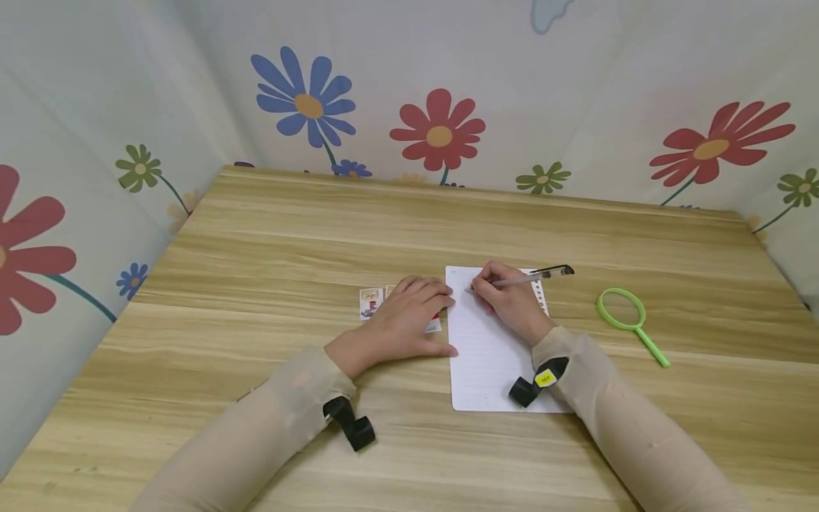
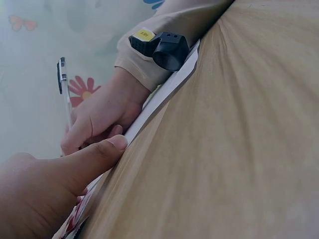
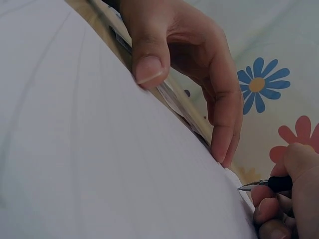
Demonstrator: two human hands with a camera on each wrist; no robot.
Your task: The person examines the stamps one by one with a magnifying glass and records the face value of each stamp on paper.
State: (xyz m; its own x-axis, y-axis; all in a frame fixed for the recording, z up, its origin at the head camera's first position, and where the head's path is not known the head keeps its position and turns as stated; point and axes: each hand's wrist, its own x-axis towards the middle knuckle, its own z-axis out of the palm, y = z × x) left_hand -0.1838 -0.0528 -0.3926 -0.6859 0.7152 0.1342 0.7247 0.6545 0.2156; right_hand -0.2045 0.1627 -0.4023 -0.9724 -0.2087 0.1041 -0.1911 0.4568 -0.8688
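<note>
A lined sheet of paper (image 1: 486, 355) with punched holes along its right edge lies on the table. My right hand (image 1: 512, 299) pinches a pen (image 1: 537, 275) near its tip, and the tip meets the upper left part of the sheet. In the right wrist view the pen's point (image 3: 245, 188) shows at the paper's surface. My left hand (image 1: 403, 323) rests with thumb and fingertips on the sheet's left edge, fingers slightly bent. Beneath that hand lie small printed cards (image 1: 370, 304), partly hidden by it.
A green magnifying glass (image 1: 630, 316) lies to the right of the paper. The wooden table (image 1: 256, 242) reaches back to a curtain (image 1: 499, 64) printed with flowers. Black wrist cameras (image 1: 360, 432) are strapped to both forearms.
</note>
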